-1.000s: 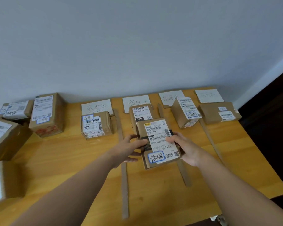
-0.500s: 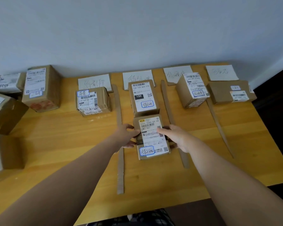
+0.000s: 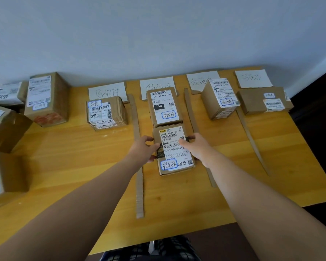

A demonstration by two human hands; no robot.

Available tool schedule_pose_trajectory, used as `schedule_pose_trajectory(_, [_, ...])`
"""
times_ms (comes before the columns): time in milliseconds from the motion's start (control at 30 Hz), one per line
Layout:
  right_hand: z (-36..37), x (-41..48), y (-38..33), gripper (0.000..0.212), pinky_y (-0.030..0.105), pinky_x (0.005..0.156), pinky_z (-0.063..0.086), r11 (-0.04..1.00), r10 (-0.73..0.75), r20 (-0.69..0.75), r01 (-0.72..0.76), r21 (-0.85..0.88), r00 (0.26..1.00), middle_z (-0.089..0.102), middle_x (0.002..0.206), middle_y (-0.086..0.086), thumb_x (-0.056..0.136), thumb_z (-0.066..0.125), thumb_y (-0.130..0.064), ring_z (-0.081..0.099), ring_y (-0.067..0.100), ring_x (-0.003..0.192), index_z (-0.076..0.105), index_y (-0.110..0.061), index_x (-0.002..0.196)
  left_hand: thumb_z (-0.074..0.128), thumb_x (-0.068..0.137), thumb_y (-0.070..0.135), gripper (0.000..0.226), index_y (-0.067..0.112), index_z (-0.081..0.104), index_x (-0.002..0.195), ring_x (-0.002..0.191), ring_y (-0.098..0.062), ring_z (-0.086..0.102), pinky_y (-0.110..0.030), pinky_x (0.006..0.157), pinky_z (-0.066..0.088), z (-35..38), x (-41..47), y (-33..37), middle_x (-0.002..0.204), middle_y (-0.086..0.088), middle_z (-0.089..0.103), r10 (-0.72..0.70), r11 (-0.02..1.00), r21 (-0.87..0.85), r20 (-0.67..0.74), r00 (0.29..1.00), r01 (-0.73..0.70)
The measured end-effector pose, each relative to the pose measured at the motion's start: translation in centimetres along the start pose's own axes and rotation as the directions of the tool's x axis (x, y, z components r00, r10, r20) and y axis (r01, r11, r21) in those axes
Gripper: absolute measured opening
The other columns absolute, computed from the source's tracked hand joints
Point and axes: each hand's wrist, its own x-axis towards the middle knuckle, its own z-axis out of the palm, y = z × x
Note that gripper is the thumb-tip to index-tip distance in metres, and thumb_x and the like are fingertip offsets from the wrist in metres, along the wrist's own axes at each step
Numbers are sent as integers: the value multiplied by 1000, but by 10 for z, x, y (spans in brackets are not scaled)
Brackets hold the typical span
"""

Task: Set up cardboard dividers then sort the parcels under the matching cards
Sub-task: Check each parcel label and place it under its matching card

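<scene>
A brown parcel (image 3: 174, 153) with a white shipping label lies flat in the second lane of the wooden table (image 3: 73, 166). My left hand (image 3: 143, 149) grips its left side and my right hand (image 3: 196, 147) grips its right side. Its far end touches another labelled parcel (image 3: 164, 106), which sits under the second white card (image 3: 156, 85). Three cardboard divider strips (image 3: 137, 157) (image 3: 194, 125) (image 3: 250, 136) split the table into lanes. Single parcels lie under the first card (image 3: 107, 92), the third card (image 3: 199, 80) and the fourth card (image 3: 252, 79).
Several unsorted parcels (image 3: 45, 98) crowd the table's left end, one (image 3: 6, 178) near the front edge. A pale wall (image 3: 158, 34) backs the table. The table's right edge drops to a dark floor (image 3: 320, 102).
Both hands pushed the held parcel away from me along the second lane until it met the parcel under the card. The camera tilted down.
</scene>
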Motion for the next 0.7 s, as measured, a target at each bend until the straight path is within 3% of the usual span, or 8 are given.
schedule_pose_trajectory(367, [7, 0, 0, 35, 34, 67, 57, 999, -51, -86, 52, 4, 995, 66, 111, 11, 92, 64, -27, 67, 24, 89, 47, -11, 118, 61, 92, 21, 54, 15, 39, 142, 99, -29, 67, -44, 89, 55, -8, -3, 4, 112, -7, 64, 38, 999, 26, 46, 998, -39])
schedule_pose_trajectory(467, [7, -2, -4, 42, 42, 75, 59, 999, -49, -114, 47, -12, 992, 66, 109, 10, 92, 63, -29, 67, 22, 86, 46, -9, 125, 60, 93, 23, 52, 15, 41, 140, 98, -26, 66, -40, 89, 55, -12, -3, 4, 115, -7, 61, 45, 998, 34, 42, 998, -46])
schedule_pose_trajectory(567, [7, -10, -13, 48, 32, 61, 54, 983, -124, -222, 90, -158, 967, 61, 116, 8, 93, 58, -28, 61, 13, 76, 42, -9, 134, 58, 94, 25, 45, 13, 44, 135, 96, -23, 64, -34, 83, 54, -23, -9, 7, 117, -8, 58, 64, 997, 30, 4, 998, -64])
schedule_pose_trajectory(700, [7, -19, -43, 34, 22, 51, 37, 922, -317, -294, 220, -318, 902, 57, 114, 4, 95, 53, -20, 49, 5, 67, 51, -8, 126, 55, 95, 25, 39, 10, 48, 131, 96, -25, 65, -40, 88, 54, -51, -19, 13, 109, -7, 61, 142, 989, 56, -75, 987, -138])
